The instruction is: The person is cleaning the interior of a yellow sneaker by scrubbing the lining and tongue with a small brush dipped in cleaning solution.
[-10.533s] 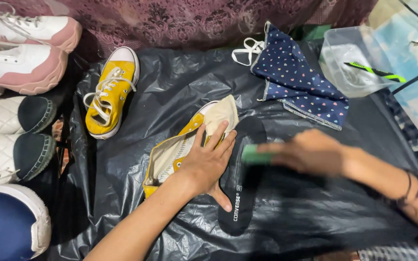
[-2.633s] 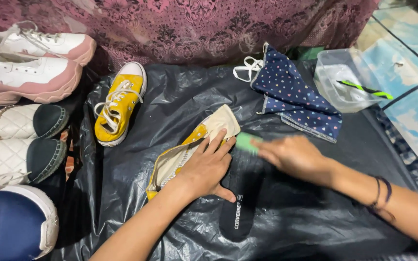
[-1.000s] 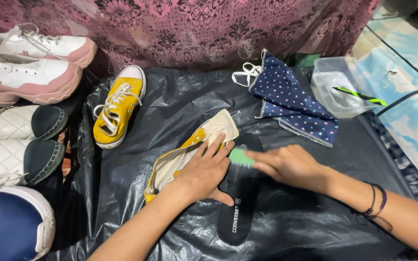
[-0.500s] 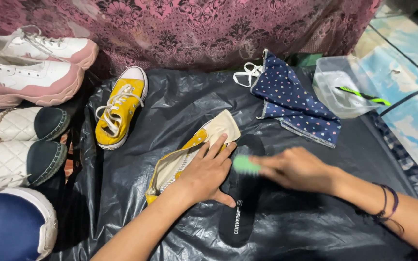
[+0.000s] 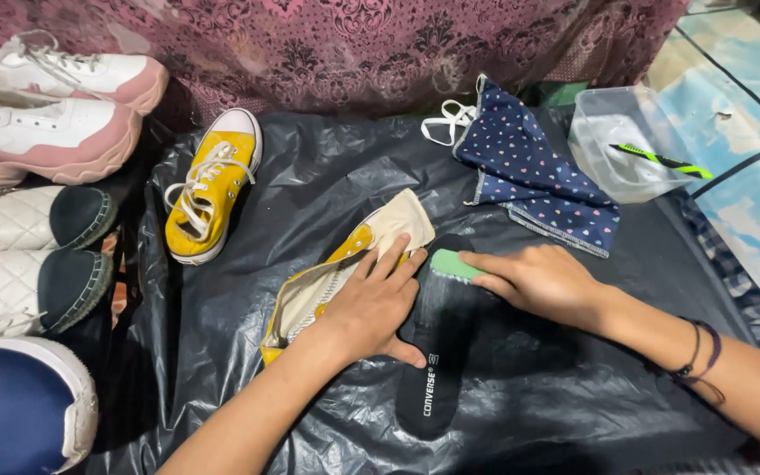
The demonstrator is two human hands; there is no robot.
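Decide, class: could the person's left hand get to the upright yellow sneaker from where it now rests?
Probably yes. The left hand rests on the flattened yellow shoe, and only bare black plastic sheet lies between it and the yellow sneaker. It would have to let go first.

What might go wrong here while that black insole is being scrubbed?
The black insole is pinned only near its edge by the left hand, so it may slide on the slick plastic sheet. The green brush in the right hand could also smear the yellow shoe alongside.

Even bright light, sharp focus, soft shadows.
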